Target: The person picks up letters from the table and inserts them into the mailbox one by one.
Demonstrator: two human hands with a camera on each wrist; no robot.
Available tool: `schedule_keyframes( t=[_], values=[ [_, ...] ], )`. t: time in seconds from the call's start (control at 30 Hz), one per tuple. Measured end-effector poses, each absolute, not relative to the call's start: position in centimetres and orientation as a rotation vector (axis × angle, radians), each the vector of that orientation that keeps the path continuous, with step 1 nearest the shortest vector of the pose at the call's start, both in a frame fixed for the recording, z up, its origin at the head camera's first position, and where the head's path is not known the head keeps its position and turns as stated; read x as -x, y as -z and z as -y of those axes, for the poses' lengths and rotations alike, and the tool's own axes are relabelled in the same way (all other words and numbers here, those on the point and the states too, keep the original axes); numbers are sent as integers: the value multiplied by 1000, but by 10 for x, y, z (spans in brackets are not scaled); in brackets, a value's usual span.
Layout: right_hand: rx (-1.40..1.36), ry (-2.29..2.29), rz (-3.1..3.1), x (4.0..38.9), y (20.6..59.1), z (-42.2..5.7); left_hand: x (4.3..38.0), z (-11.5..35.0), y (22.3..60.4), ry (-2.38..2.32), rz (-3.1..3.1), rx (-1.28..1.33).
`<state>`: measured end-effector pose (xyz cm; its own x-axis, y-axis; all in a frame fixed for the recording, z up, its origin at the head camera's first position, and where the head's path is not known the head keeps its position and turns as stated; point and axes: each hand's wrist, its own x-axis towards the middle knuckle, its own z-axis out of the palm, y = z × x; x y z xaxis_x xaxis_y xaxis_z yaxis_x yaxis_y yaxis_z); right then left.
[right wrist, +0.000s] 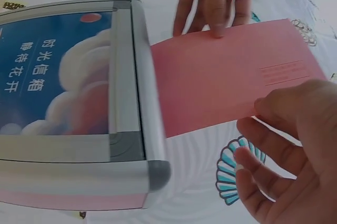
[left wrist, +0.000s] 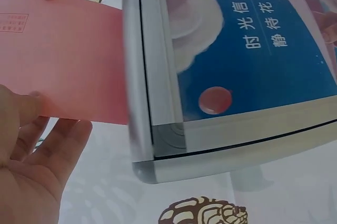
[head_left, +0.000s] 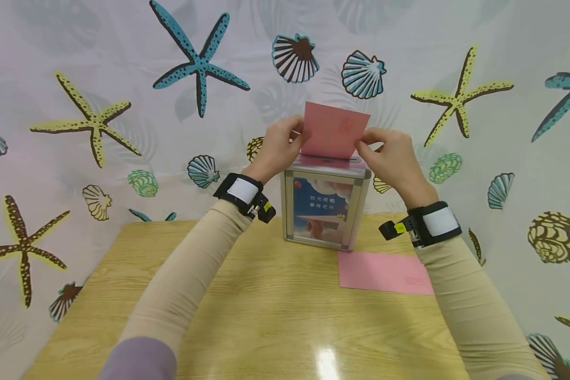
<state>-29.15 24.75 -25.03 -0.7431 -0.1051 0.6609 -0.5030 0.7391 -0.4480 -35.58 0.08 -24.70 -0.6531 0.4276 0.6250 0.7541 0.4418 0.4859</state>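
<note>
A pink envelope (head_left: 334, 129) stands upright at the top of a silver-framed letter box (head_left: 320, 208), its lower edge at the lid's slot. My left hand (head_left: 281, 148) pinches the envelope's left edge between thumb and fingers. On the opposite edge, my right hand (head_left: 389, 158) pinches it low down, close to the lid. The left wrist view shows the envelope (left wrist: 73, 60) meeting the box's metal rim (left wrist: 142, 76). In the right wrist view, the thumb of the right hand (right wrist: 295, 145) lies on the envelope's face. How deep the lower edge sits is hidden.
Another pink envelope (head_left: 385, 273) lies flat on the wooden table (head_left: 247, 306), in front of the box and to its right. Behind the table hangs a white cloth (head_left: 138, 31) printed with starfish and shells. The box's front carries a blue poster with white writing.
</note>
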Motion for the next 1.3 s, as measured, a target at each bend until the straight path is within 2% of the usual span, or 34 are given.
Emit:
schedule_keyframes(
  t=[0.97, 1.3],
  values=[
    [-474, -839, 2232, 301, 258, -238, 354, 1, 253, 1146, 2266, 975],
    [-480, -789, 2239, 311, 265, -234, 359, -3, 246, 1012, 2306, 1012]
  ],
)
